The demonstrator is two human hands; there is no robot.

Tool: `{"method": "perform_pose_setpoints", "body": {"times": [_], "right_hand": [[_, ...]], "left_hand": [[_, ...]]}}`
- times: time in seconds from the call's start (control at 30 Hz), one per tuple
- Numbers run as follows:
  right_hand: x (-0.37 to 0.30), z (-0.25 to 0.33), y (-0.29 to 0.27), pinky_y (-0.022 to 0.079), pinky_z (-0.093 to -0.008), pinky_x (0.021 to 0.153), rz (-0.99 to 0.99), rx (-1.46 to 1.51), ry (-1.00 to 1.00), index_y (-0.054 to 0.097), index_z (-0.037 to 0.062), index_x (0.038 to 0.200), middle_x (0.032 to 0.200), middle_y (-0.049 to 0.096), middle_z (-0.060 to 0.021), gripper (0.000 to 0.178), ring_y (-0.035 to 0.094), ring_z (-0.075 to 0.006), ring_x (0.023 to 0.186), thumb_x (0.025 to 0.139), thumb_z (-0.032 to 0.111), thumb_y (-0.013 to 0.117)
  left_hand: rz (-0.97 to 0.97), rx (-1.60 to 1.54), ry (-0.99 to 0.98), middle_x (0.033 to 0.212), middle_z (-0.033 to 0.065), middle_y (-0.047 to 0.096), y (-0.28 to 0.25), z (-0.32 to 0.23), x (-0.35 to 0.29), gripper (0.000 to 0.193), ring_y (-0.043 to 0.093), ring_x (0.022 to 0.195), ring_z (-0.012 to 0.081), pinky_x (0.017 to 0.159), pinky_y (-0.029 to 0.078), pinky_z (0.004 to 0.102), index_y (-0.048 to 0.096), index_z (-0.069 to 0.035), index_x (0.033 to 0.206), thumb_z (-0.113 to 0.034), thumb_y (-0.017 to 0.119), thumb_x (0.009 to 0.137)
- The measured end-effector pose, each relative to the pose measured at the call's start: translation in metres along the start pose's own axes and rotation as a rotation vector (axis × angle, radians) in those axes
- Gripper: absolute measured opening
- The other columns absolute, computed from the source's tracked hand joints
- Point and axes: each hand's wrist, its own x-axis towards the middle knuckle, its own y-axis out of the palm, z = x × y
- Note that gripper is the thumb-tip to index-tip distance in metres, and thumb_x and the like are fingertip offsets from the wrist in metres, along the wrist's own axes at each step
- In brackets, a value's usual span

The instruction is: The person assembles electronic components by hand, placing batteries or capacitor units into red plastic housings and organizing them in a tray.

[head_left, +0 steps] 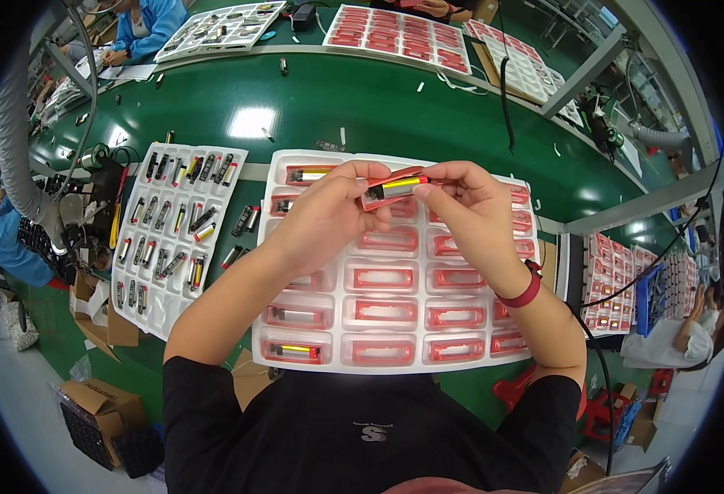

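Observation:
Both my hands hold one red plastic casing (pixel 422 174) above the white tray (pixel 382 368). A yellow and silver battery cell (pixel 401 187) with a black part at its left end lies in the casing. My left hand (pixel 329 210) grips the left end between thumb and fingers. The fingers of my right hand (pixel 473 210) close round the right end, its thumb pressing on the cell. In the tray's pockets below sit red frames (pixel 381 311). A few pockets at the left hold filled casings, such as one with a yellow cell (pixel 296 352) at the near left corner.
A second white tray (pixel 152 317) at the left holds loose cells and black parts, and several black pieces (pixel 245 221) lie between the trays. More trays (pixel 399 37) line the green table's far side. People sit at the far left and far right.

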Motion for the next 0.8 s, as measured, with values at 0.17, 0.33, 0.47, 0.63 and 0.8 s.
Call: {"method": "perform_pose_setpoints", "body": {"times": [0.17, 0.33, 0.47, 0.63, 0.8], "right_hand": [[0.0, -0.004, 0.006, 0.053, -0.0211, 0.074, -0.017, 0.041, 0.015, 0.068, -0.0036, 0.113, 0.101, 0.072, -0.0055, 0.023, 0.065, -0.0066, 0.084, 0.092, 0.002, 0.075], [0.0, -0.007, 0.009, 0.054, -0.0215, 0.077, -0.004, 0.028, 0.031, 0.069, -0.0043, 0.113, 0.105, 0.073, -0.0077, 0.021, 0.066, -0.0084, 0.086, 0.093, 0.001, 0.073], [0.0, -0.012, 0.011, 0.054, -0.0213, 0.078, -0.021, 0.013, 0.03, 0.069, -0.0034, 0.114, 0.104, 0.072, -0.0081, 0.022, 0.066, -0.0093, 0.086, 0.093, 0.002, 0.073], [0.001, -0.018, 0.012, 0.056, -0.0233, 0.084, -0.033, -0.507, -0.522, 0.069, 0.0008, 0.116, 0.122, 0.06, -0.0121, 0.023, 0.063, -0.0135, 0.103, 0.093, -0.001, 0.071], [0.005, -0.001, 0.013, 0.057, -0.0263, 0.09, -0.018, 0.178, -0.136, 0.063, -0.0041, 0.121, 0.121, 0.06, -0.0105, 0.029, 0.064, -0.0149, 0.104, 0.093, -0.004, 0.069]], "left_hand": [[-0.017, -0.002, -0.028, 0.122, 0.014, 0.062, -0.004, 0.0, 0.003, 0.037, 0.059, 0.095, 0.02, 0.088, 0.05, 0.0366, 0.053, 0.001, 0.134, -0.021, 0.044, 0.106], [0.001, 0.044, -0.039, 0.125, 0.0126, 0.061, -0.008, 0.002, 0.003, 0.042, 0.058, 0.094, 0.0187, 0.087, 0.05, 0.0352, 0.052, 0.003, 0.139, -0.023, 0.042, 0.107], [0.026, 0.01, -0.043, 0.127, 0.0122, 0.061, -0.009, 0.002, 0.001, 0.043, 0.058, 0.093, 0.018, 0.085, 0.05, 0.0344, 0.051, 0.003, 0.142, -0.022, 0.042, 0.108], [-0.022, 0.165, -0.032, 0.125, 0.0096, 0.061, 0.004, -0.006, -0.004, 0.041, 0.058, 0.092, 0.015, 0.082, 0.051, 0.0315, 0.047, 0.0, 0.145, -0.015, 0.046, 0.106], [-0.024, 0.699, 0.142, 0.116, 0.0079, 0.063, 0.021, -0.01, -0.01, 0.039, 0.06, 0.1, 0.011, 0.085, 0.051, 0.0284, 0.048, 0.0, 0.141, -0.002, 0.051, 0.102]]}}
